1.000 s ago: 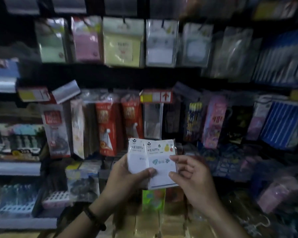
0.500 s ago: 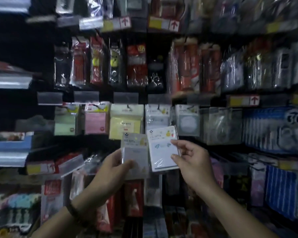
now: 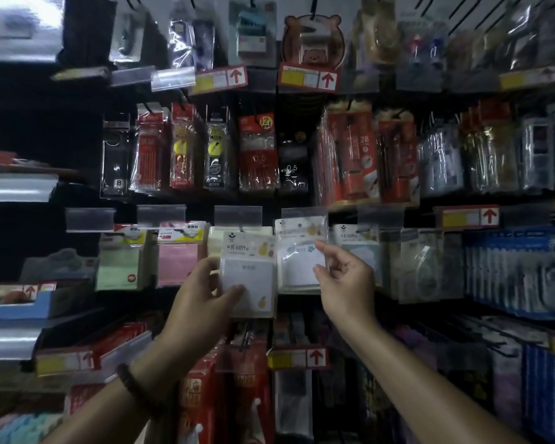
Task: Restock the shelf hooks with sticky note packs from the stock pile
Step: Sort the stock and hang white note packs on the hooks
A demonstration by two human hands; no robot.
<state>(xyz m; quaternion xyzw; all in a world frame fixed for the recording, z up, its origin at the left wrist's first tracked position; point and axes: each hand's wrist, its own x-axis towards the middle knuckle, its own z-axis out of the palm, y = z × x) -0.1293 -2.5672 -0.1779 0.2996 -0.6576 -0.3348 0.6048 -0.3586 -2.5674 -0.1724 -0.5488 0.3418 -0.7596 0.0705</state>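
Sticky-note row, centre of frame. Two packs are in hand, neither yet hung.

Right hand (image 3: 343,280), centre-right: thumb and forefinger (image 3: 325,249) are closed in a pinch on the right edge of the leaf-print pack (image 3: 297,264), and the other fingers are curled loosely behind. The pack stands upright with its long axis vertical. Its header is at the top, directly below the clear label holder (image 3: 303,216) and partly overlapping it. The pack lies to the left of the pinching fingers, flat-on to the shelf.

Left hand (image 3: 202,302), centre-left and lower: it grips the pear-print pack (image 3: 249,274) with the thumb pressed across the front face and the fingers behind it, out of sight. This pack is also upright but sits a little lower in the frame. It partly covers the yellow pack (image 3: 217,240) already hanging there.

Critical relation: the hole in the leaf-print pack's header must line up with the tip of the hook. The hook itself cannot be seen, as it is hidden behind the label holder and the pack. In my judgement the right hand is the nearer one and its pack is nearly in place, so it should need only a small lift and a push straight back. The left hand's pack appears to be waiting its turn.

Also hanging in the row are a green pack (image 3: 121,261) and a pink pack (image 3: 178,261) to the left — both well filled. A dark bead bracelet (image 3: 138,389) is on the left wrist. The stock pile is not in view.

Risk: because the grip is on one edge only, the pack could swing or tilt as it meets the hook.
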